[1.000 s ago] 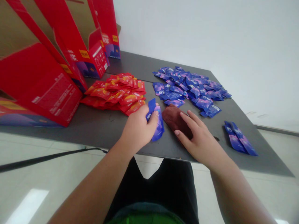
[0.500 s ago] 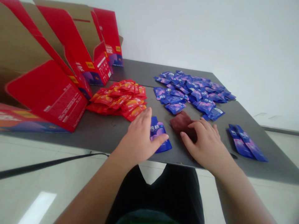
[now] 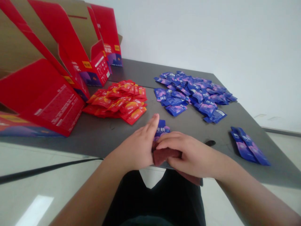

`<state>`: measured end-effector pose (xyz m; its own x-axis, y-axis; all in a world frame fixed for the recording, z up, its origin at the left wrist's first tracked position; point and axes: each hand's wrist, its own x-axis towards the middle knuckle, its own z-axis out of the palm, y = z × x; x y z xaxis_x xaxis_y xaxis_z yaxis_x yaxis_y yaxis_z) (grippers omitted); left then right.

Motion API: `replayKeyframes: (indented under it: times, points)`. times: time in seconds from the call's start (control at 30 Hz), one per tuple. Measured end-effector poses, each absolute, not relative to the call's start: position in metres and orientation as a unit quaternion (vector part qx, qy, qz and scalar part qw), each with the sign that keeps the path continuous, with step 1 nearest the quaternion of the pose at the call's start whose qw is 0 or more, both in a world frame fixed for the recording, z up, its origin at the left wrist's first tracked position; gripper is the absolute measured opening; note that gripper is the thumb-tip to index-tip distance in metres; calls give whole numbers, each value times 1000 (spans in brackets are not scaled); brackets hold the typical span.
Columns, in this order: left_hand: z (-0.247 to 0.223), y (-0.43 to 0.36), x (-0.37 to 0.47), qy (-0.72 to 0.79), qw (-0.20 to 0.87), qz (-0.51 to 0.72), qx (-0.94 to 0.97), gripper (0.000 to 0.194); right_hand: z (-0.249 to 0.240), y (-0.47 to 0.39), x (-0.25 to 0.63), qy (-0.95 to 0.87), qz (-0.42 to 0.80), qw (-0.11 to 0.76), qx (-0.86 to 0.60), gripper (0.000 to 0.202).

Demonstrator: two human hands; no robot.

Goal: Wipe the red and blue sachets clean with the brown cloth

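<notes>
A blue-purple sachet [image 3: 161, 128] lies near the front edge of the table, its lower part hidden by my hands. Beside its left edge stands my left hand [image 3: 141, 149], fingers stretched out; its thumb is hidden. My right hand [image 3: 191, 153] is closed on a folded brown cloth [image 3: 164, 156], which covers the sachet's lower part. One end of the cloth hangs past the table edge. Two more blue sachets [image 3: 249, 146] lie overlapping at the right.
A pile of red sachets [image 3: 119, 102] is at the left, with open red cartons [image 3: 58, 103] beyond it. Many blue sachets [image 3: 195, 91] lie heaped at the back. A small dark object [image 3: 210, 143] rests on the grey table [image 3: 138, 73], right of my right hand.
My right hand has moved left with the brown cloth, onto the sachet by my left hand. The dark object shows more fully now. My left hand has turned more upright.
</notes>
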<state>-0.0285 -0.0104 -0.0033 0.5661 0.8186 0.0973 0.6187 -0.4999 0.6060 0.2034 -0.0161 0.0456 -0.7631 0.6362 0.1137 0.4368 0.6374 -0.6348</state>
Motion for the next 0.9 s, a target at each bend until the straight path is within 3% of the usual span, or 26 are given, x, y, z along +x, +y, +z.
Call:
replayKeyframes:
  times: [0.07,0.27,0.57,0.77,0.9]
  points:
    - [-2,-8,-31,413,269,189,849,125,45,-13,200,-897,309,148,-279,35]
    - [-2,-6,-28,420,272,175,848,145,33,11,197,-909,249,146,-300,26]
    - [-9,-13,-29,436,233,194,847,141,13,34,213,-907,113,179,-364,27]
    - [-10,-11,-27,460,218,191,839,97,16,20,220,-882,100,262,-380,35]
    - [-10,-8,-25,457,183,182,851,97,14,18,217,-895,146,237,-349,31]
